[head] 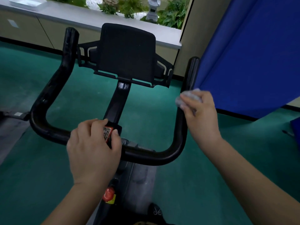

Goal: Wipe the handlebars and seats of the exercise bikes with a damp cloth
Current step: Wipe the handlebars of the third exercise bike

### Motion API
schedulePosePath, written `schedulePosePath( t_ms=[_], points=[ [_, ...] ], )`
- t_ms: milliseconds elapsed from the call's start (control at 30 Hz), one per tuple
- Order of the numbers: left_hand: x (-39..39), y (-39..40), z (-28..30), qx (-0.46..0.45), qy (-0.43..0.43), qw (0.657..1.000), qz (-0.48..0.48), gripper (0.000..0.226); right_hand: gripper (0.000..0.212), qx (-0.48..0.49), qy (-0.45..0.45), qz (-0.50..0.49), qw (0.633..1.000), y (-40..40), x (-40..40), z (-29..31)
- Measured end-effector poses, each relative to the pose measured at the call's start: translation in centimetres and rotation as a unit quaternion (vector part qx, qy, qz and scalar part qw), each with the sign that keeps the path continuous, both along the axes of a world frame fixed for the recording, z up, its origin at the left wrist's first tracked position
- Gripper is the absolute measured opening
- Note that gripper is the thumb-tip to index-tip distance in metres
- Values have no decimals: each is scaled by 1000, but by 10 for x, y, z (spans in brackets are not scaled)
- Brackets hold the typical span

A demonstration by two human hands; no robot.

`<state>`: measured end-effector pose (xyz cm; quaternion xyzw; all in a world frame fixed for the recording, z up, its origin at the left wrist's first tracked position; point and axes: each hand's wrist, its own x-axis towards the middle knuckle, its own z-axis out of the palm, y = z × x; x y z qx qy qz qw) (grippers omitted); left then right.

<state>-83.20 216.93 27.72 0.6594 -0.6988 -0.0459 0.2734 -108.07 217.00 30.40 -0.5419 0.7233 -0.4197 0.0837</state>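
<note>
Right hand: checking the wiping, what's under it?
A crumpled cloth under the right hand, pressed on the handlebar; the bar beneath is covered.

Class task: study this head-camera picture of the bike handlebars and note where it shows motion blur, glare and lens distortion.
Head view: the right hand and its cloth are smeared by motion blur; the left hand on the handlebar is sharper; faint glare streaks the glossy stem; the wide lens bows the counter edge and stretches the forearms.

Right hand presses cloth on handlebar; left hand grips its centre
</note>
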Motion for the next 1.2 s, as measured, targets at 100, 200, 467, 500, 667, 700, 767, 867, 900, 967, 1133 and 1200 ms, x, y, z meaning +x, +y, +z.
schedulePosePath(
  t_ms=[100,200,467,500,667,700,767,867,900,967,1133,1200],
  points=[
    [0,1,1,-1,-4,1000,-2,39,28,0,75,54,996,49,11,-10],
    [0,1,2,-1,-3,1000,-4,39,20,0,143,97,985,35,-2,-3],
    [0,2,3,-4,8,1000,0,37,18,-71,363,66,927,-58,-40,17],
    [0,2,3,-3,7,1000,-2,37,18,-62,351,59,932,-48,-36,10],
    [3,3,6,10,11,1000,-7,33,28,49,197,80,976,25,-17,5],
    [4,3,8,16,11,1000,-15,35,28,88,154,88,980,35,-16,14],
    [8,2,10,37,20,998,-42,37,27,156,63,120,978,49,-11,31],
    [20,0,20,74,142,985,-57,27,41,162,-52,222,960,55,21,53],
    [25,1,27,63,191,978,-58,23,46,164,-83,265,947,54,35,60],
    [34,3,45,27,253,965,-66,19,52,176,-128,346,913,51,64,71],
    [45,13,74,95,409,896,-142,25,32,102,-140,332,927,41,128,55],
    [46,23,73,106,419,886,-168,27,24,58,-192,251,947,32,145,41]
  ],
)
